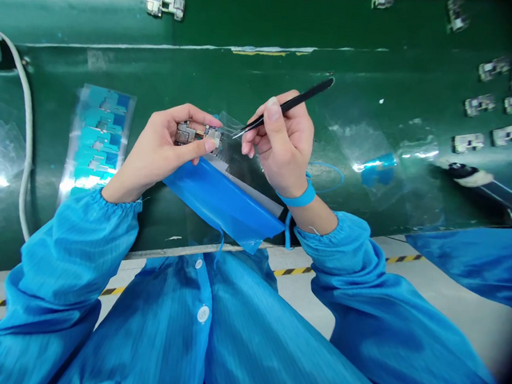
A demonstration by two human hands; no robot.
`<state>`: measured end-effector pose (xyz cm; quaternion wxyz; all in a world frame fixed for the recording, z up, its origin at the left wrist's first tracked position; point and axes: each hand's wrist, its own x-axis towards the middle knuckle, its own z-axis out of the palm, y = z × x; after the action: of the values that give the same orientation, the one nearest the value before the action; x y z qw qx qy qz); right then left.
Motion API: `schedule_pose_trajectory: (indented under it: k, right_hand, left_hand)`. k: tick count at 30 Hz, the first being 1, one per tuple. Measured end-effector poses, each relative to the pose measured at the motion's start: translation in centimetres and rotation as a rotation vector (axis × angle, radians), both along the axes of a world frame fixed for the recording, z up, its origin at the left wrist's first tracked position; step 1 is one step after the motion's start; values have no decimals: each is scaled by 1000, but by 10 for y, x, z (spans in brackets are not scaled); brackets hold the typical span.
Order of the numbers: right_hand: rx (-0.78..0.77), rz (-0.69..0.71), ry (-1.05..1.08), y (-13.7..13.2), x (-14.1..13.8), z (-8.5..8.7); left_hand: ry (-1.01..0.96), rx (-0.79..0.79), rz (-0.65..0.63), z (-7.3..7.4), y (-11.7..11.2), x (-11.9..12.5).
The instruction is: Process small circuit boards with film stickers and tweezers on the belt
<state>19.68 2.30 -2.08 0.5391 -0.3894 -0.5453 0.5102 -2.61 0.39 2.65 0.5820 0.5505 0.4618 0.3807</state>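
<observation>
My left hand is closed on a small circuit board, held between thumb and fingers above the green conveyor belt. My right hand pinches black tweezers, whose tips point left at the board's right end. A clear film piece seems to sit at the tweezer tips. A blue strap circles my right wrist. Below both hands lies a blue fabric-like flap.
A sheet of teal stickers lies left of my hands. Several small metal parts sit at the right and one at the top. A white cable runs down the left. Another person's blue sleeve is at the right edge.
</observation>
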Motion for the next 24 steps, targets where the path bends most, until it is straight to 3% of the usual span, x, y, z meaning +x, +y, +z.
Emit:
schedule_pose_trajectory:
  k: [24]
  right_hand:
    - [-140,135,36,-4,-4,6]
  left_hand:
    - [19,-3,-32,0,1,-1]
